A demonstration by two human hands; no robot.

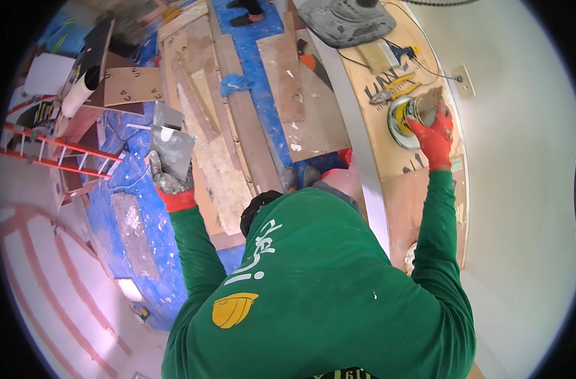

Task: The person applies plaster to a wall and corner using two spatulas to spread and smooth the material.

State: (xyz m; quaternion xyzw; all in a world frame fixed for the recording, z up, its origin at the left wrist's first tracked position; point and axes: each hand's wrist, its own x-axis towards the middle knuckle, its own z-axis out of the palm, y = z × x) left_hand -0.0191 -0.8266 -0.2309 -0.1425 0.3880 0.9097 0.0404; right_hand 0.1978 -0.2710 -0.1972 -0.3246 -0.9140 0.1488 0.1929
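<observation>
My left hand point(171, 184), in a plaster-caked glove with a red cuff, grips the handle of a flat steel plaster board point(171, 148) held out over the floor to my left. My right hand point(434, 134), in a red glove, holds a small trowel point(429, 106) whose blade dips into a round bucket point(398, 123) of plaster. The bucket stands on a wooden platform point(401, 189) next to the white wall point(521, 189). My green long sleeves fill the lower middle of the view.
Yellow-handled pliers point(395, 85), a black cable and a fan base point(348, 22) lie on the platform. Below, wooden planks point(237, 107) and boards cover a blue floor sheet point(142, 208). An orange ladder point(54, 151) lies at left. Another person's feet point(245, 14) stand at the top.
</observation>
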